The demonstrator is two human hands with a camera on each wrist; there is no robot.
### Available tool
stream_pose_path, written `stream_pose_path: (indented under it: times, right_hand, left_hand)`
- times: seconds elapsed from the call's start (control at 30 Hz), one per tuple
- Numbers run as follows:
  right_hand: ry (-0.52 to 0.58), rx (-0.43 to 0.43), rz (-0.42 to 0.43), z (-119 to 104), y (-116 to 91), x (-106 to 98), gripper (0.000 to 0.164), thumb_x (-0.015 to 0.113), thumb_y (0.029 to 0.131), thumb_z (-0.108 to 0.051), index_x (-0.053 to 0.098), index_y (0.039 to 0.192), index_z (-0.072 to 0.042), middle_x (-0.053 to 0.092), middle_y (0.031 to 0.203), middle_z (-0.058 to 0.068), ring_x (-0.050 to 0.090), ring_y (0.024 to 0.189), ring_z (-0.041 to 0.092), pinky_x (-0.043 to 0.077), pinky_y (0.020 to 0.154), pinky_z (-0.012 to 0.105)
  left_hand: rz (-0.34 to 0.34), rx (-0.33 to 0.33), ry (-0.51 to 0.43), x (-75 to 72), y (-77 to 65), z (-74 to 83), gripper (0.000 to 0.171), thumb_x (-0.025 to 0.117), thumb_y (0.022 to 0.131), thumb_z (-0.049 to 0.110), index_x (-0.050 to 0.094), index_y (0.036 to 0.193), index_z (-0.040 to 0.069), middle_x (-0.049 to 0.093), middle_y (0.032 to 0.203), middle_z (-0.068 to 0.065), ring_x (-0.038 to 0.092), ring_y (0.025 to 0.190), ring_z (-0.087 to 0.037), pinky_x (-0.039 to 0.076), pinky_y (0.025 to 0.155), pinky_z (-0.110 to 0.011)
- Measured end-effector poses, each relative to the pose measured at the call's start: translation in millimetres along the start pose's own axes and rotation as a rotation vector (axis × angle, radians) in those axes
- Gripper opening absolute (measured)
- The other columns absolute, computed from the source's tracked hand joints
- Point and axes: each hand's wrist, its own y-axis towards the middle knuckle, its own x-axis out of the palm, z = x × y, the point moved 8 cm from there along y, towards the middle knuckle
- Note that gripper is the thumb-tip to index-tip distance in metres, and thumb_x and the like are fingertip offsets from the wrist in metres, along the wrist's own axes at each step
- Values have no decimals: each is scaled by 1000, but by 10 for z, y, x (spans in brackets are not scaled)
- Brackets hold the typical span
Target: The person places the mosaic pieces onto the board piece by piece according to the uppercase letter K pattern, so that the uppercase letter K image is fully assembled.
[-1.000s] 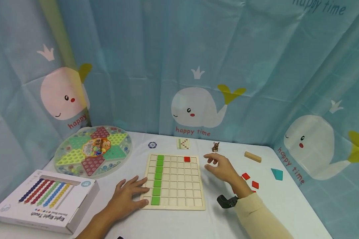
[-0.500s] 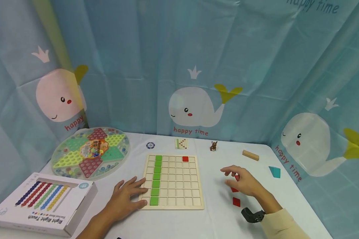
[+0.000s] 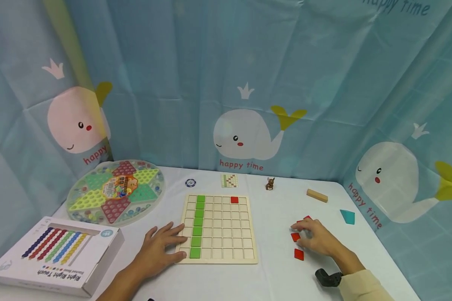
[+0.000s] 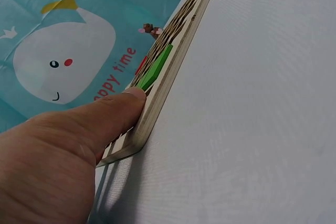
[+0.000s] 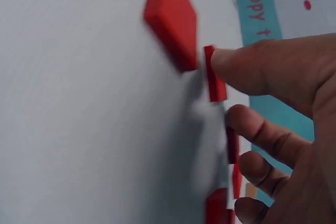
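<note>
A wooden grid board lies on the table, with a column of green square tiles near its left side and one red tile in the top row. My left hand rests at the board's left edge, fingers spread; in the left wrist view its thumb lies on the rim beside a green tile. To the right of the board, my right hand hovers low over loose red tiles, fingers loosely bent. The right wrist view has its thumb overlapping a red tile; contact is unclear.
A small pattern card, a poker chip and a mouse figurine sit behind the board. A wooden block and teal piece lie right. Left are a round marble game board and white box.
My right hand has moved from beside the board's upper right corner to the right and nearer, down over the loose red tiles. My left hand stays at the board's edge.
</note>
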Motion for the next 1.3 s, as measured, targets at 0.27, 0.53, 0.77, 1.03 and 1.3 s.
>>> stream_pose_path:
  times: [0.27, 0.53, 0.77, 1.03, 1.3]
  right_hand:
    - [-20, 50, 27, 91, 20, 37, 28, 77, 80, -12, 72, 107, -19, 57, 115, 4, 44, 111, 31, 46, 89, 56]
    - [-1, -4, 84, -22, 66, 29, 22, 75, 84, -12, 70, 105, -13, 63, 104, -3, 55, 99, 23, 48, 89, 47]
    - [45, -76, 177, -274, 170, -72, 24, 75, 85, -15, 71, 109, -13, 64, 95, -8, 53, 86, 19, 49, 69, 31]
    - [134, -237, 265, -711, 374, -103, 22, 76, 84, -15, 72, 106, -14, 64, 93, -13, 54, 84, 16, 47, 69, 32]
    - [205, -286, 284, -1041, 616, -3, 21, 74, 86, -15, 72, 107, -13, 64, 94, -10, 55, 85, 18, 46, 70, 36]
  left_hand:
    - [-2, -4, 13, 19, 7, -24, 40, 80, 74, 40, 75, 107, 17, 54, 137, -1, 35, 135, -37, 9, 105, -62]
    - [9, 6, -13, 13, -2, -12, 40, 80, 74, 41, 75, 107, 17, 54, 137, -2, 35, 134, -38, 9, 105, -63]
    - [-13, -16, -3, 36, -2, -31, 41, 80, 74, 40, 74, 108, 17, 53, 139, -1, 33, 136, -36, 7, 106, -61]
    - [-6, -17, -3, 17, -14, -31, 40, 80, 74, 39, 75, 107, 18, 54, 138, -1, 34, 135, -36, 7, 106, -62]
    - [1, -7, -16, -4, -6, 3, 40, 80, 75, 41, 75, 107, 18, 55, 137, -2, 36, 134, -37, 9, 105, -63]
